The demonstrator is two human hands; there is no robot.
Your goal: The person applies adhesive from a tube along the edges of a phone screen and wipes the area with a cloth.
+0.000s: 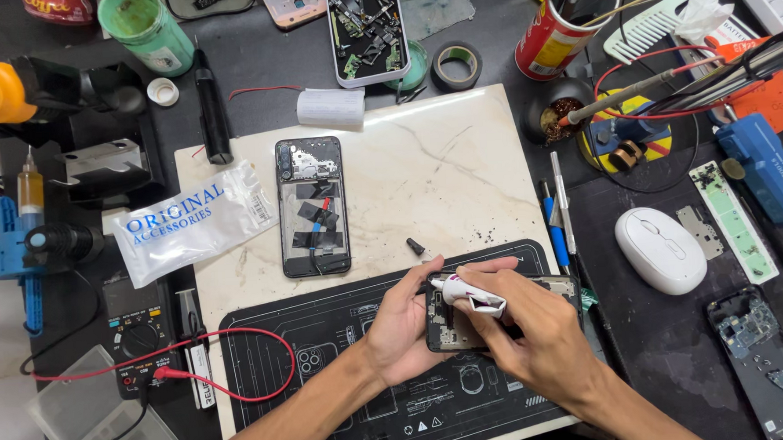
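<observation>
Opened phone [453, 323] cradled in left hand [402, 327] over black work mat [327, 355]. White glue tube [467, 294] pinched closed in right hand [542, 337], nozzle at phone's upper edge. Risk judged: excess squeeze, adhesive flooding board.

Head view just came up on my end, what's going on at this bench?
A person is working on an opened phone part held over a black work mat. The left hand steadies it from the side, while the right hand presses a small white tube with its tip towards the part. Another phone with its back off lies untouched on the marble slab, beside a white packet.
</observation>
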